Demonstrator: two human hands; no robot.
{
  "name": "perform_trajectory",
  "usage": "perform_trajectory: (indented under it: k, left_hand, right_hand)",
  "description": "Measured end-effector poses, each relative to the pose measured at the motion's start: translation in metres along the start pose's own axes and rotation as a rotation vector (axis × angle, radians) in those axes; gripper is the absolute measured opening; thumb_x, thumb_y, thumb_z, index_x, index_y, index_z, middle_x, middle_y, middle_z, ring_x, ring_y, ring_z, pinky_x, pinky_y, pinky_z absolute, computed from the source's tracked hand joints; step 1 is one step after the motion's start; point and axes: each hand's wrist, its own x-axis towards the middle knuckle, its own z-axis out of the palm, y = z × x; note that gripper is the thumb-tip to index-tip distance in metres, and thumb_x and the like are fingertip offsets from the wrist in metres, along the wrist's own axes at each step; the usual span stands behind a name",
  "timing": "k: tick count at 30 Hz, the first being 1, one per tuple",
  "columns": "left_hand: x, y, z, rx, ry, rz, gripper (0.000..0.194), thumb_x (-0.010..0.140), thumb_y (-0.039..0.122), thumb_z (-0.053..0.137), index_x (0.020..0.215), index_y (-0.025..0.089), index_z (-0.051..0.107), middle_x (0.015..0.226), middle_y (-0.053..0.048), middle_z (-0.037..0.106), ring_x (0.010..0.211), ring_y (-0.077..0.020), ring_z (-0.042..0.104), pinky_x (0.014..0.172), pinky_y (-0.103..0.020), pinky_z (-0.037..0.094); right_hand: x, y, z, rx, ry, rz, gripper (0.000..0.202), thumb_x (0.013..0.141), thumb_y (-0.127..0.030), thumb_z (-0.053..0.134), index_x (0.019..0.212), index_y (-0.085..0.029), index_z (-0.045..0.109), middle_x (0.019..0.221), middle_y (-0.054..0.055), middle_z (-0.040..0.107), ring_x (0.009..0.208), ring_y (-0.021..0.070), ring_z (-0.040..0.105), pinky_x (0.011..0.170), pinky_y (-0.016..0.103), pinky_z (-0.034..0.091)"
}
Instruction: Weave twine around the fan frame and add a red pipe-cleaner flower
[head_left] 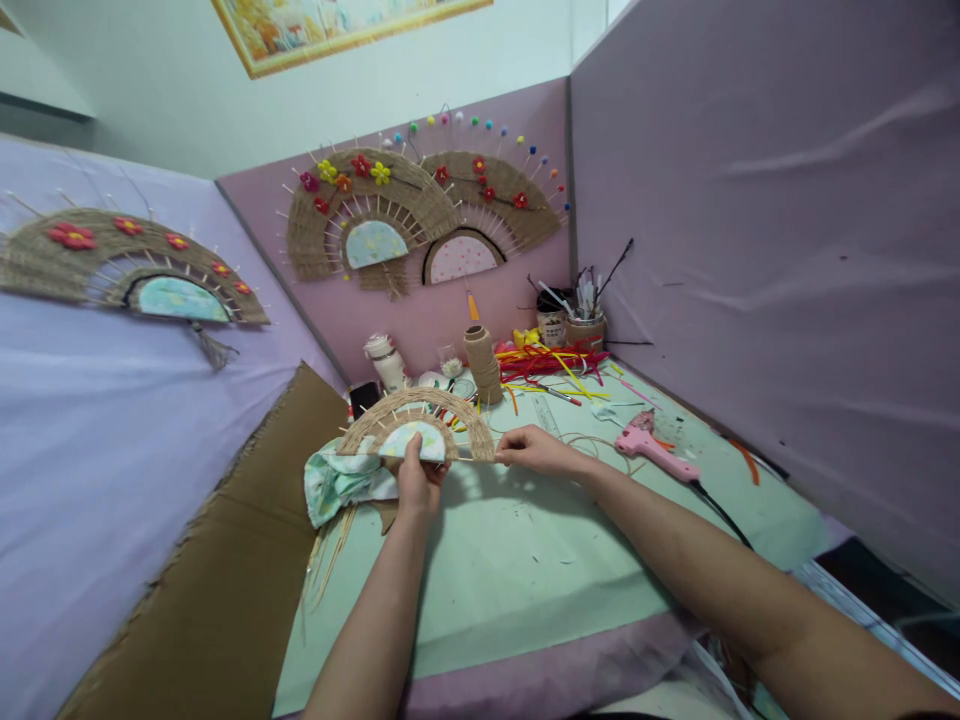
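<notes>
My left hand [421, 482] grips a half-round twine fan [405, 408] by the middle of its lower edge, above the table. The thumb lies on the fan's pale patterned fabric half-circle [411, 438]; the fingers go behind it. Thin sticks stick out past the woven twine band. At the fan's lower right corner, the fingers of my right hand [536, 450] are pinched together on the end of the bottom stick. Whether they also hold a strand of twine I cannot tell. A patterned green-white cloth [337, 485] lies just left of the fan.
Behind the fan stand a twine cone [482, 365] and a white bottle [386, 360]. Red and yellow pipe cleaners [551, 362] lie at the back. A pink glue gun [656, 448] with its cord lies right. Cardboard [225, 570] borders the left; finished fans [367, 215] hang on the partitions.
</notes>
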Motion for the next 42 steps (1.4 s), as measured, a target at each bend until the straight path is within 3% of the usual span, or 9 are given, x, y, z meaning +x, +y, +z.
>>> perform_trajectory:
  k: [7,15,24,36,42]
  left_hand:
    - [-0.001,0.002,0.001,-0.056,-0.035,-0.029,0.020,0.071,0.026,0.065,0.088,0.019,0.057,0.066,0.004,0.062,0.045,-0.0076,0.054,0.037,-0.016,0.036]
    - [-0.001,0.005,0.001,-0.096,-0.047,-0.157,0.014,0.073,0.026,0.062,0.080,0.017,0.055,0.059,0.005,0.057,0.037,-0.0059,0.046,0.034,-0.016,0.034]
    - [-0.002,0.005,0.001,-0.050,-0.064,-0.243,0.016,0.072,0.024,0.064,0.082,0.015,0.056,0.059,0.003,0.058,0.035,-0.0048,0.043,0.031,-0.015,0.032]
    - [-0.001,0.001,-0.001,0.116,-0.110,-0.291,0.014,0.073,0.025,0.063,0.079,0.013,0.057,0.054,0.000,0.059,0.032,-0.0074,0.046,0.028,-0.016,0.031]
    - [0.000,0.001,-0.001,0.158,-0.108,-0.268,0.014,0.073,0.024,0.064,0.081,0.014,0.058,0.056,0.000,0.059,0.037,-0.0086,0.050,0.030,-0.017,0.036]
  right_hand:
    - [-0.003,-0.007,-0.002,0.080,-0.042,0.052,0.034,0.071,-0.046,0.061,0.071,-0.012,0.064,0.057,-0.002,0.054,0.049,0.0070,0.038,0.047,0.020,0.028]
    - [-0.006,-0.010,0.001,0.225,-0.121,0.045,0.036,0.069,-0.048,0.064,0.077,-0.012,0.063,0.065,0.000,0.056,0.053,0.0070,0.039,0.050,0.020,0.029]
    - [-0.007,-0.010,0.000,0.132,-0.145,0.008,0.034,0.071,-0.046,0.063,0.068,-0.013,0.057,0.060,-0.003,0.046,0.055,0.0073,0.037,0.050,0.019,0.028]
    - [-0.011,-0.010,-0.005,0.162,-0.448,0.035,0.034,0.073,-0.045,0.063,0.082,-0.012,0.062,0.060,-0.005,0.044,0.052,0.0058,0.032,0.048,0.019,0.023]
    - [-0.010,-0.007,-0.006,0.241,-0.491,0.094,0.029,0.072,-0.041,0.066,0.078,-0.012,0.063,0.057,-0.006,0.044,0.050,0.0052,0.032,0.047,0.019,0.023]
